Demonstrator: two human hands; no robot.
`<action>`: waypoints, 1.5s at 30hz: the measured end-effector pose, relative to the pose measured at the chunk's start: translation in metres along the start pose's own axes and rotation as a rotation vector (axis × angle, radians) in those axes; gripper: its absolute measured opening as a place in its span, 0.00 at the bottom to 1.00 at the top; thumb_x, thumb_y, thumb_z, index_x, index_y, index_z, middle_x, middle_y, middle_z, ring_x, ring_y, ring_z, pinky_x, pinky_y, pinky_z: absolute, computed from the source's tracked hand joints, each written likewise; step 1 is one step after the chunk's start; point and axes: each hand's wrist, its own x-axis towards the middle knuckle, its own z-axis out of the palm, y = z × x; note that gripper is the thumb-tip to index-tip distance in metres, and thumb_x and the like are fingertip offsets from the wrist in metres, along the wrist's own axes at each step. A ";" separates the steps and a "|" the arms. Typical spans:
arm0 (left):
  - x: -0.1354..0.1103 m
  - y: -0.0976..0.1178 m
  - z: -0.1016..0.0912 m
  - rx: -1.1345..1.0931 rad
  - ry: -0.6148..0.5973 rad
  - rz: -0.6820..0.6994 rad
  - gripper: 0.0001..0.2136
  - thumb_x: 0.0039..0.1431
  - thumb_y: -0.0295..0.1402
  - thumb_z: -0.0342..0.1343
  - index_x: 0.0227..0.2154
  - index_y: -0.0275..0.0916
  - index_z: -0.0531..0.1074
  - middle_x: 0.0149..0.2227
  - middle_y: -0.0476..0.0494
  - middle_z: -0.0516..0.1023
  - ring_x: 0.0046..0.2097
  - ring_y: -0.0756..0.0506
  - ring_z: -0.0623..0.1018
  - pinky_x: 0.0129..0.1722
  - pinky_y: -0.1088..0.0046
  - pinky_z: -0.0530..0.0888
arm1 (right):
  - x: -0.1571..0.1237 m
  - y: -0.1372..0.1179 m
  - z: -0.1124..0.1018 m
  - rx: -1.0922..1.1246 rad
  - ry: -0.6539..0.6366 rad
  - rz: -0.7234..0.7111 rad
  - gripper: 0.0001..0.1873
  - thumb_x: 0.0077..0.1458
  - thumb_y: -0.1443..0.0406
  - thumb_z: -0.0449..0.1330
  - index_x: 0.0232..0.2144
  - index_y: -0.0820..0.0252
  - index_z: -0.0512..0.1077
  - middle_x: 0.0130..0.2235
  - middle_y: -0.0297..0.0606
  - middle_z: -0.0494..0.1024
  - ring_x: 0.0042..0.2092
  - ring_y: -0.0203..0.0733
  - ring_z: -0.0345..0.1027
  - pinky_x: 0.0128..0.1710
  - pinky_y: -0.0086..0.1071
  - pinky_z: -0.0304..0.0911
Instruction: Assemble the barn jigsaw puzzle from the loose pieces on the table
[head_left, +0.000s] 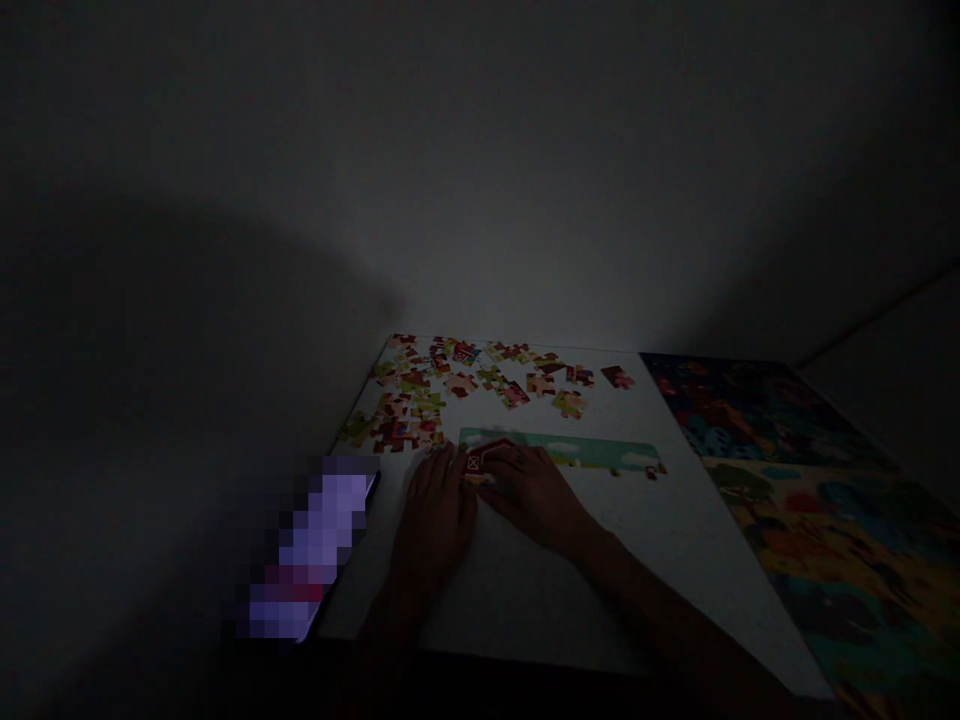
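A partly joined jigsaw strip point(600, 453) with a pale green sky, white clouds and a red barn lies flat on the white tabletop. At its left end my left hand point(435, 510) rests palm down, fingers stretched forward and fingertips beside the barn. From the right, my right hand point(536, 495) reaches over the strip. Its thumb and fingers close around a puzzle piece point(473, 464) showing part of the red barn. Dim light and the fingers hide part of that piece.
Many loose puzzle pieces point(427, 405) spread over the back left of the white table point(600, 560). A lit, blurred-out screen point(322, 540) stands at the left edge. Two colourful animal pictures point(810, 540) lie along the right side, and a wall point(517, 200) rises behind.
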 end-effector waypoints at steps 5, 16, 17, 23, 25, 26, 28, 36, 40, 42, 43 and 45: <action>0.000 -0.003 0.002 0.003 -0.017 0.006 0.21 0.67 0.34 0.43 0.59 0.35 0.64 0.62 0.34 0.67 0.64 0.38 0.65 0.61 0.52 0.67 | 0.000 0.000 0.000 0.000 -0.009 0.004 0.13 0.63 0.60 0.58 0.47 0.56 0.72 0.50 0.41 0.76 0.54 0.46 0.66 0.50 0.42 0.60; 0.001 0.002 -0.004 -0.012 -0.028 -0.011 0.22 0.66 0.33 0.44 0.61 0.36 0.63 0.62 0.34 0.67 0.65 0.37 0.64 0.62 0.51 0.66 | -0.003 0.003 0.005 -0.055 0.010 -0.036 0.13 0.64 0.60 0.55 0.49 0.56 0.72 0.50 0.43 0.76 0.54 0.48 0.66 0.51 0.43 0.60; 0.001 0.002 -0.004 -0.012 -0.032 -0.010 0.22 0.66 0.33 0.44 0.62 0.36 0.63 0.62 0.33 0.67 0.65 0.37 0.64 0.61 0.51 0.66 | -0.003 0.003 0.005 -0.060 0.013 -0.035 0.13 0.64 0.60 0.55 0.49 0.56 0.72 0.50 0.43 0.76 0.54 0.48 0.66 0.51 0.43 0.60; 0.001 -0.001 -0.001 0.016 -0.027 0.009 0.22 0.66 0.33 0.45 0.61 0.35 0.63 0.62 0.34 0.67 0.64 0.38 0.65 0.62 0.53 0.66 | -0.003 0.001 0.003 -0.017 0.014 -0.039 0.13 0.64 0.60 0.55 0.48 0.57 0.72 0.50 0.43 0.77 0.54 0.46 0.67 0.50 0.41 0.62; 0.001 -0.001 -0.001 0.016 -0.017 0.008 0.21 0.66 0.33 0.45 0.61 0.35 0.64 0.62 0.34 0.67 0.64 0.38 0.65 0.61 0.53 0.67 | -0.003 0.003 0.002 -0.001 0.032 -0.028 0.14 0.64 0.59 0.56 0.48 0.57 0.73 0.50 0.44 0.77 0.54 0.46 0.67 0.51 0.42 0.62; 0.001 -0.001 -0.002 0.014 -0.011 0.005 0.21 0.66 0.34 0.45 0.60 0.35 0.64 0.62 0.34 0.68 0.64 0.38 0.65 0.61 0.53 0.67 | -0.003 0.005 0.001 0.007 0.039 -0.014 0.14 0.64 0.60 0.56 0.48 0.57 0.73 0.50 0.44 0.77 0.53 0.46 0.68 0.50 0.42 0.63; 0.001 0.001 -0.005 0.009 -0.006 -0.003 0.21 0.66 0.33 0.45 0.60 0.36 0.65 0.62 0.34 0.68 0.64 0.38 0.65 0.61 0.53 0.67 | -0.003 0.012 0.000 0.018 0.058 0.021 0.14 0.64 0.61 0.54 0.49 0.56 0.73 0.51 0.44 0.77 0.52 0.45 0.69 0.51 0.42 0.63; 0.005 0.014 -0.018 0.000 -0.083 0.108 0.20 0.67 0.30 0.43 0.60 0.37 0.65 0.62 0.37 0.68 0.63 0.42 0.68 0.63 0.53 0.64 | -0.008 0.036 0.003 -0.067 0.093 0.068 0.18 0.64 0.65 0.53 0.54 0.57 0.71 0.57 0.47 0.73 0.59 0.48 0.66 0.57 0.47 0.61; 0.005 0.014 -0.017 0.015 -0.080 0.117 0.20 0.67 0.32 0.43 0.60 0.39 0.65 0.62 0.38 0.68 0.62 0.42 0.68 0.62 0.54 0.65 | -0.009 0.037 0.006 -0.076 0.102 0.080 0.18 0.63 0.65 0.54 0.55 0.56 0.71 0.58 0.46 0.73 0.59 0.48 0.66 0.58 0.48 0.61; 0.004 0.013 -0.016 0.023 -0.068 0.125 0.20 0.67 0.32 0.43 0.59 0.39 0.66 0.61 0.38 0.69 0.62 0.42 0.68 0.62 0.54 0.66 | -0.009 0.036 0.006 -0.077 0.101 0.083 0.18 0.63 0.65 0.54 0.54 0.56 0.71 0.57 0.46 0.73 0.59 0.47 0.66 0.58 0.47 0.61; 0.004 0.013 -0.016 0.028 -0.061 0.130 0.20 0.67 0.32 0.43 0.59 0.38 0.66 0.61 0.38 0.69 0.62 0.42 0.69 0.62 0.54 0.66 | -0.008 0.036 0.005 -0.079 0.100 0.085 0.18 0.63 0.65 0.55 0.54 0.56 0.72 0.57 0.45 0.73 0.59 0.47 0.66 0.58 0.47 0.61; 0.004 0.013 -0.015 0.038 -0.047 0.136 0.19 0.67 0.32 0.43 0.58 0.37 0.67 0.61 0.38 0.69 0.62 0.42 0.69 0.62 0.55 0.66 | -0.008 0.035 0.004 -0.084 0.098 0.095 0.18 0.63 0.65 0.55 0.54 0.56 0.72 0.57 0.45 0.74 0.59 0.48 0.66 0.57 0.47 0.61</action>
